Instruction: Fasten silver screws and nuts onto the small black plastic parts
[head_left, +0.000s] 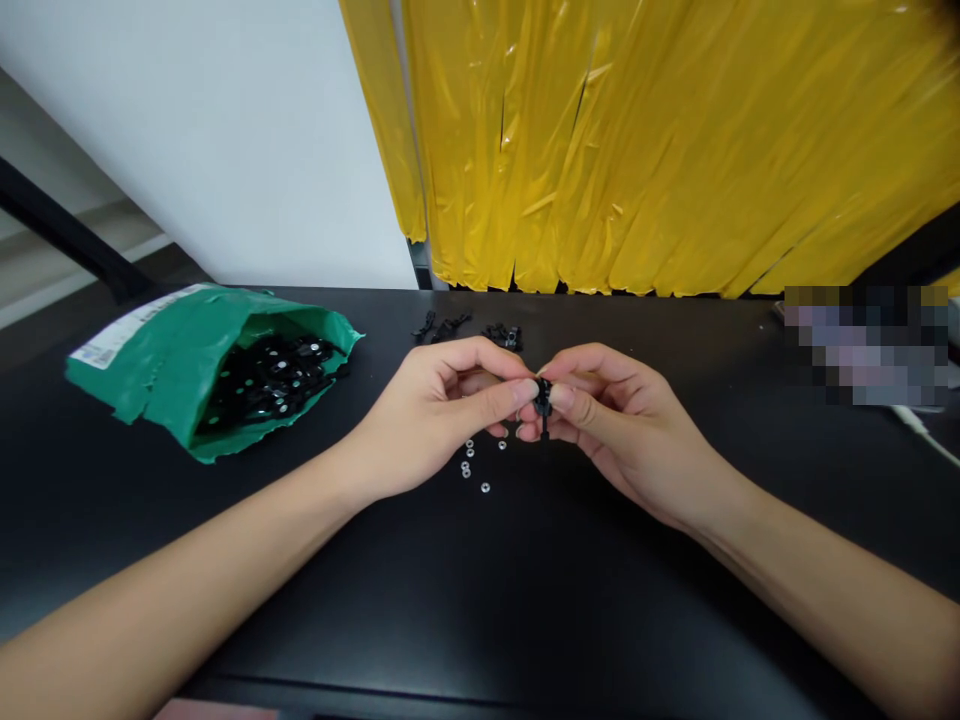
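Observation:
Between my two hands, above the middle of the black table, is a small black plastic part [544, 400] with a thin stem pointing down. My left hand [457, 400] pinches its left side with thumb and fingers. From the right, the thumb and fingertips of my right hand [607, 400] close on the same part. Its exact shape is mostly covered by my fingertips. Several small silver star-shaped washers [485, 487] lie on the table just below my left hand. Behind my hands sit more black plastic parts [502, 336] in small groups.
A torn-open green plastic bag [165, 350] full of black parts lies at the left on the black table [480, 620]. Yellow plastic sheeting [600, 150] hangs behind the table, beside a white panel [247, 130]. At the right are a pixelated object [870, 345] and a white cable [926, 430].

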